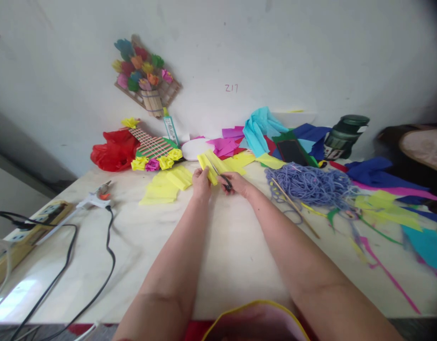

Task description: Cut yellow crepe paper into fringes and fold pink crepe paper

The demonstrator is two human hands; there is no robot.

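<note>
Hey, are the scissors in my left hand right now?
No. The right hand holds the scissors, while the left hand grips the yellow paper they are cutting into or resting against.

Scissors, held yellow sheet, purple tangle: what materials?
Scissors: probably metal blades, being thin, straight and greyish; smooth dark handles suggest plastic.
Yellow sheet: likely matte paper, perhaps crepe, given its thin folded layers.
Purple tangle: looks like matte yarn, from its loose looping strands; fibre unclear.

I lose part of the scissors (227, 183) behind the right hand (236, 183). Lettering on the teal-and-white tube (171, 131) is too small for me, and the right edge crops the blurred turquoise paper (426, 248).
</note>
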